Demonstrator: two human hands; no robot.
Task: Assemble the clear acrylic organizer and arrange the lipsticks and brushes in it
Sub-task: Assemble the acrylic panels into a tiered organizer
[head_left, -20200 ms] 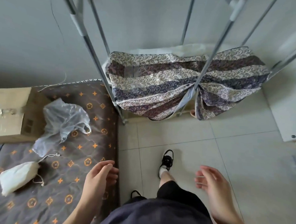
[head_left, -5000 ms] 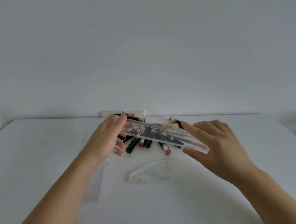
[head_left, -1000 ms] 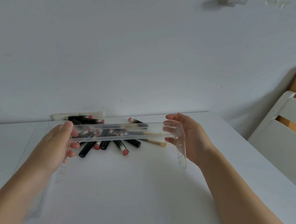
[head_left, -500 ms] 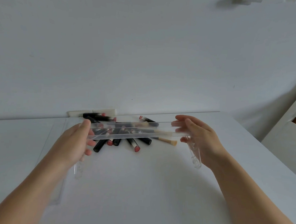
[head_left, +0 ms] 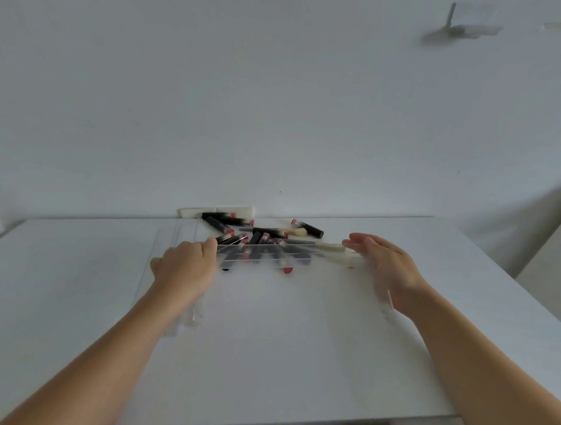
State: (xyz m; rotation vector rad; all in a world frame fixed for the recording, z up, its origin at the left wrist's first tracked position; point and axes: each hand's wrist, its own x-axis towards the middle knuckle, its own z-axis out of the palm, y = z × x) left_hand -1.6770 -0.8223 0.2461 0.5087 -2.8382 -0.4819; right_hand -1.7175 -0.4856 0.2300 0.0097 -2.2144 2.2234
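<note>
I hold a clear acrylic organizer piece (head_left: pixel 270 255) between both hands just above the white table (head_left: pixel 281 358). It is a long strip with a side panel at each end, blurred by motion. My left hand (head_left: pixel 185 267) grips its left end. My right hand (head_left: pixel 383 266) presses flat against its right end with fingers stretched out. Behind and partly seen through the strip lies a loose pile of black lipsticks (head_left: pixel 226 227) with pink and red ends. A pale-bristled brush (head_left: pixel 292 231) lies among them.
Another clear acrylic sheet (head_left: pixel 163 248) lies flat on the table beside my left hand. A white power strip (head_left: pixel 217 211) sits against the wall behind the pile. A pale chair (head_left: pixel 556 256) stands at the right edge.
The view has swung left, so the chair is nearly out of frame. The acrylic piece stays between both hands and now looks blurred and a little lower over the lipsticks.
</note>
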